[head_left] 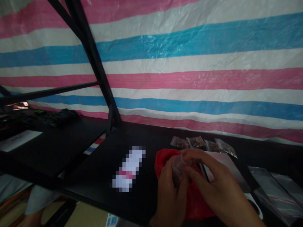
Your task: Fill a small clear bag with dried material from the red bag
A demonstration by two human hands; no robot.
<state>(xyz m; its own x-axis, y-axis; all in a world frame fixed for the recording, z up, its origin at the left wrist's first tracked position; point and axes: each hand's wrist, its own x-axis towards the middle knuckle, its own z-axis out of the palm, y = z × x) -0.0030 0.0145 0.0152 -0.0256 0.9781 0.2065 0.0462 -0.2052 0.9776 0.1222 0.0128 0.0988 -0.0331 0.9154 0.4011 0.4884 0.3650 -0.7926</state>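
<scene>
A small clear zip bag (pixel 178 165) is pinched at its top between my two hands. My left hand (pixel 168 192) is wrapped round its lower part, and whatever is inside is hidden by the fingers. Thumb and fingers of my right hand (pixel 210 179) are closed on the bag's upper edge. Beneath both hands lies a red plastic bag (pixel 199 205), its far edge bunched up. A flat silver plate-like object (pixel 228 168) sits partly behind my right hand. Several small zip bags (pixel 196 142) filled with brownish bits lie in a row farther back.
Flat clear zip bags (pixel 276 192) are spread at the right. A white curved object (pixel 257 205) shows beside my right wrist. A blurred-out white paper (pixel 129 168) lies left on the black table (pixel 99 176). A black frame post (pixel 94 60) rises before the striped sheet (pixel 189 78). A person's leg (pixel 39 198) shows lower left.
</scene>
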